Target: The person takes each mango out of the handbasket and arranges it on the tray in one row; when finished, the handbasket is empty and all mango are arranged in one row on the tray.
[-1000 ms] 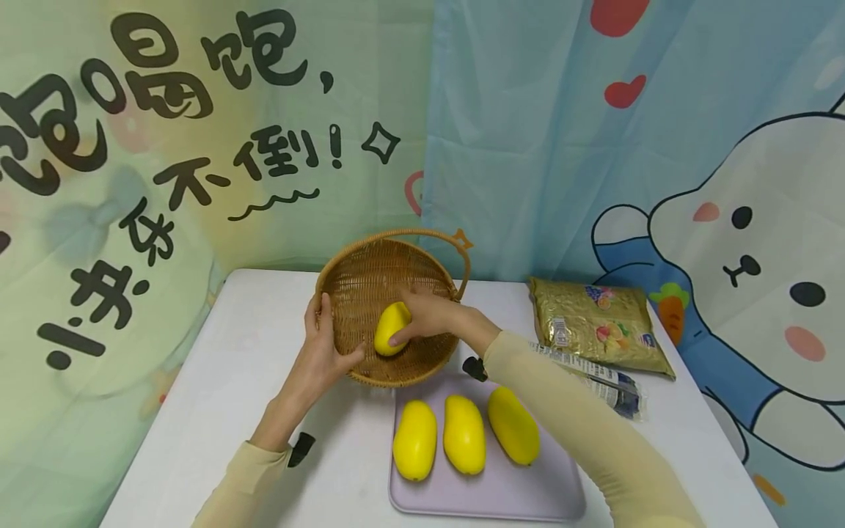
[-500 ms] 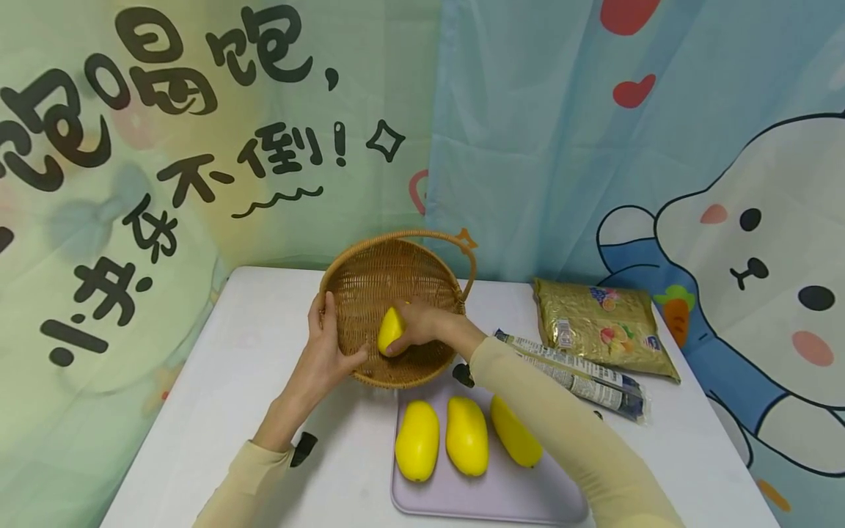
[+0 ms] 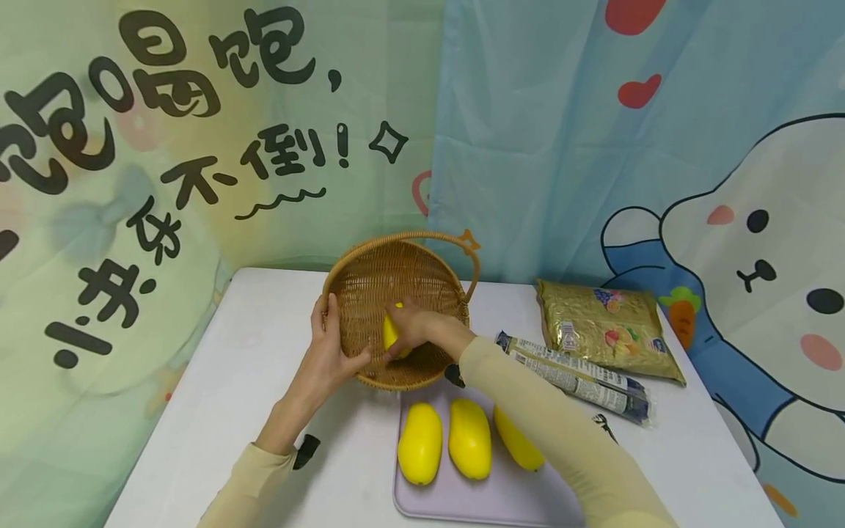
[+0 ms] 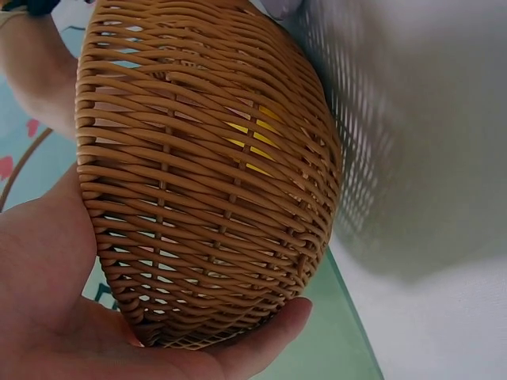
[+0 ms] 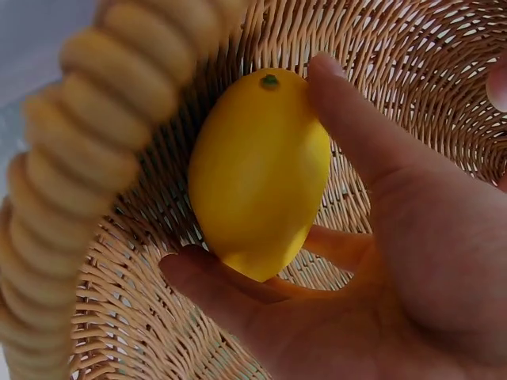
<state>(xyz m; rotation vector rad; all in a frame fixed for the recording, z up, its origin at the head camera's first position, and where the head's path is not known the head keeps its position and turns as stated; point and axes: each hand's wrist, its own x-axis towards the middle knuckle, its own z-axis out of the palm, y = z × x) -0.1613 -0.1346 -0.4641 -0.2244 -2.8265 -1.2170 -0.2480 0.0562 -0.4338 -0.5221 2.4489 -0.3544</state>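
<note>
A brown wicker basket (image 3: 370, 282) with an arched handle stands tilted on the table, its mouth turned toward me. My left hand (image 3: 323, 361) grips its left side; in the left wrist view the fingers (image 4: 273, 336) curve beneath the woven wall. Inside the basket my right hand (image 3: 422, 328) holds a yellow mango (image 5: 257, 170), thumb along one side and fingers at its lower end. The head view shows only part of this mango, the rest lying behind the hand. Three more mangoes (image 3: 470, 440) lie on a lilac tray (image 3: 488, 506); the right sleeve partly covers one.
Right of the basket lie a gold bag (image 3: 607, 330) and a long silver-and-blue packet (image 3: 574, 375). A small metal object (image 3: 602, 422) shows beside the right sleeve. A printed curtain (image 3: 502, 147) hangs behind the white table (image 3: 264, 308).
My right hand has moved slightly down and deeper into the basket with the mango, which is now more covered. The right forearm has shifted left, uncovering the packet and the small metal object.
</note>
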